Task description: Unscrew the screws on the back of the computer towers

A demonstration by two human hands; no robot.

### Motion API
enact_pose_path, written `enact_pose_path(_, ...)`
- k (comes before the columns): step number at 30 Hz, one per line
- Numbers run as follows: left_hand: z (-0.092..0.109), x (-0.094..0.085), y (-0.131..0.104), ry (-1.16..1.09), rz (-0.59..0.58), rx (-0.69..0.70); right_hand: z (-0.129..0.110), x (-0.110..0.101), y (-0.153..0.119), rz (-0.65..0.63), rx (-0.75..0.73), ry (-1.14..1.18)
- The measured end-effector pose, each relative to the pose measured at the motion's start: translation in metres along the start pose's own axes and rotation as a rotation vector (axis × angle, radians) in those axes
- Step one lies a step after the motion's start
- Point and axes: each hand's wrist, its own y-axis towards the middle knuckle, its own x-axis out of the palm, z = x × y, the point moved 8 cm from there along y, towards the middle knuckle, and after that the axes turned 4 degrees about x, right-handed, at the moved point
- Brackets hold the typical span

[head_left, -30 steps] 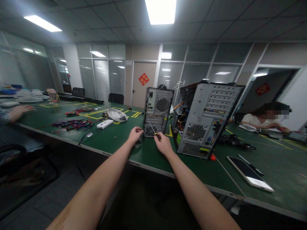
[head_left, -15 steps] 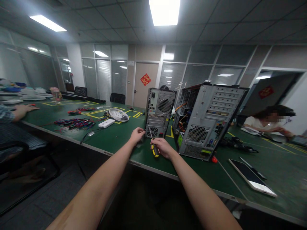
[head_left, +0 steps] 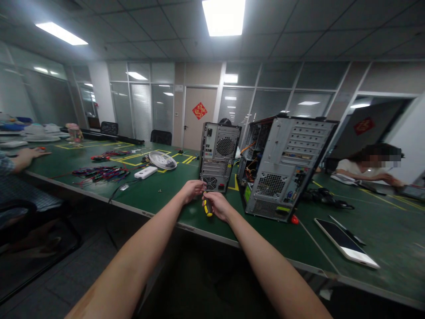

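Observation:
My right hand (head_left: 218,205) grips a screwdriver (head_left: 208,208) with a black and yellow handle, its shaft pointing up and away from me. Beside it, my left hand (head_left: 193,190) is closed in a pinch near the tip of the screwdriver; whatever lies between its fingertips is too small to make out. Both hands are in front of the lower back of a small computer tower (head_left: 215,166), where a round fan grille and a red connector show. To the right stands a larger computer tower (head_left: 282,177) with its side open and wires inside.
A phone (head_left: 345,243) and a thin dark tool (head_left: 348,230) lie at the right. Leftward are a white power bank-like box (head_left: 145,172), a white slotted cover (head_left: 162,160) and bundled wires (head_left: 101,173). People sit at both sides; black cables (head_left: 328,198) lie behind the larger tower.
My left fingertips and the screwdriver's tip have come together; earlier they were apart. The screwdriver has shifted slightly left. The whole view has moved a little.

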Motion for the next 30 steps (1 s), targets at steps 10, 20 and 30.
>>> enact_pose_path(10,-0.0083,0.0035,-0.0016,-0.102,-0.080,-0.108,0.0026,0.0093,0.0031,-0.002,-0.002,0.080)
enact_pose_path(20,-0.0058,0.0055,-0.0020,-0.152,-0.068,-0.085,0.0024,0.0079,0.0051,-0.015,-0.007,0.115)
enact_pose_path(30,-0.0081,0.0023,0.0016,-0.136,-0.050,-0.084,0.0035,0.0068,0.0081,-0.027,-0.027,0.126)
